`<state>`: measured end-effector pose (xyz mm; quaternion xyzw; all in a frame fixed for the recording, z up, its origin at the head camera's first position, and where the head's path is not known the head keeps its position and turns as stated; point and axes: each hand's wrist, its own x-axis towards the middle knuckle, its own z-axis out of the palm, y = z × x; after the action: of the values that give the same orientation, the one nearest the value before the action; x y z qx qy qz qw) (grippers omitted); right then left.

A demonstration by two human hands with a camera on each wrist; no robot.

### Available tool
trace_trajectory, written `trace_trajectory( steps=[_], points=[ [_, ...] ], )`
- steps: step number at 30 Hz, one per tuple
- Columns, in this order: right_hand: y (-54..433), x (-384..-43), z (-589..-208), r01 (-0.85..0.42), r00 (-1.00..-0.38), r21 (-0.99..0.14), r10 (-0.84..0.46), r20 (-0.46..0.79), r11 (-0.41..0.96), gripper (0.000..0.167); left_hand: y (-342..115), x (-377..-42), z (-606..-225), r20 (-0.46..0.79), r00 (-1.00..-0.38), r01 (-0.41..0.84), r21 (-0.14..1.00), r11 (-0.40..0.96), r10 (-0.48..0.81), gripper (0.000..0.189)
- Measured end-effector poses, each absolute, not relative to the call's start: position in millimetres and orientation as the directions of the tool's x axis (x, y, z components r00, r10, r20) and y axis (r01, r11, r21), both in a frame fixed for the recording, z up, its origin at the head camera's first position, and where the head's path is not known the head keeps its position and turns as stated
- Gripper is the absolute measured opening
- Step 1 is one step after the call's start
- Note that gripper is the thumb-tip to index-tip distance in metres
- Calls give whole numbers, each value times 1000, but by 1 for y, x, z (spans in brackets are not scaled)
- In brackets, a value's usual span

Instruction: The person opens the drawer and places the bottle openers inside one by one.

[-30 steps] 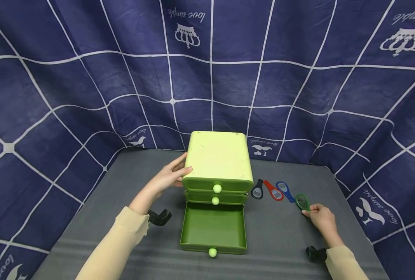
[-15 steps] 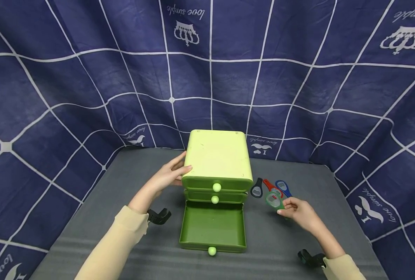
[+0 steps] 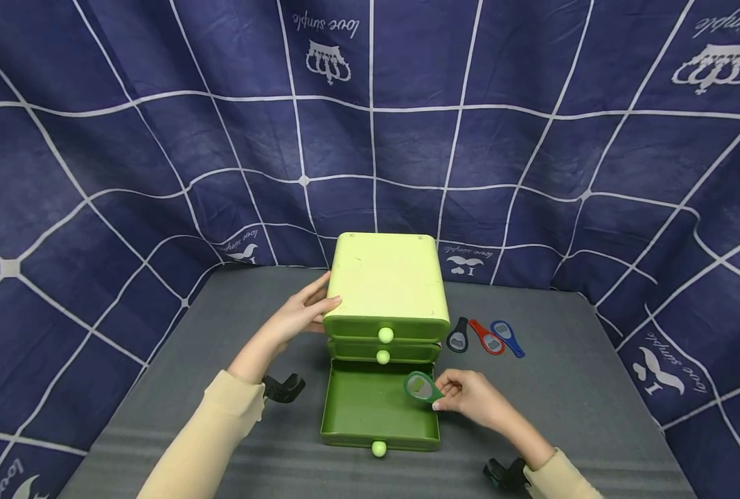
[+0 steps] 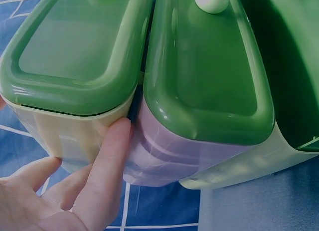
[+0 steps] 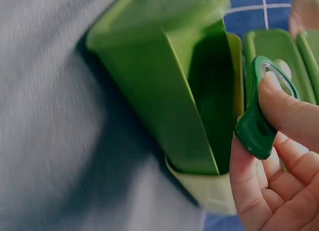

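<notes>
A small drawer cabinet (image 3: 387, 277), pale yellow-green with green drawer fronts, stands mid-table. Its bottom drawer (image 3: 370, 419) is pulled far out. Along the cabinet's left side rests my left hand (image 3: 300, 312), its fingertips pressing the side wall, as the left wrist view confirms. My right hand (image 3: 472, 398) pinches a green bottle opener (image 3: 418, 387) by its handle between thumb and fingers. The opener's ring end hangs over the right part of the pulled-out drawer. In the right wrist view, the green opener (image 5: 256, 123) is seen close up, with the drawer (image 5: 149, 91) behind it.
To the cabinet's right lie a black bottle opener (image 3: 458, 336), a red one (image 3: 488, 338) and a blue one (image 3: 508, 337). The two upper drawers, including the middle drawer (image 3: 345, 351), have round knobs. A dark blue curtain (image 3: 407, 145) surrounds the grey table (image 3: 569, 346).
My right hand has brought the green bottle opener leftward from the table's right side, past the other openers, to the bottom drawer. The left hand has stayed on the cabinet.
</notes>
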<state>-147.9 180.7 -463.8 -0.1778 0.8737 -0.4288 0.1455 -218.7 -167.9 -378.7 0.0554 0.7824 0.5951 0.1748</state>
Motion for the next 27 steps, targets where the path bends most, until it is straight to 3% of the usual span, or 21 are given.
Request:
trace_trajectory(
  steps=[16, 27],
  points=[
    [120, -142, -493, -283, -843, -783, -533, -72, 554, 18, -167, -217, -379, -205, -937, -120, 949, 290, 282, 83],
    [108, -140, -495, -339, -820, -686, -559, -119, 643, 23, -166, -217, -379, -208, -938, -126, 950, 287, 277, 81]
  ],
)
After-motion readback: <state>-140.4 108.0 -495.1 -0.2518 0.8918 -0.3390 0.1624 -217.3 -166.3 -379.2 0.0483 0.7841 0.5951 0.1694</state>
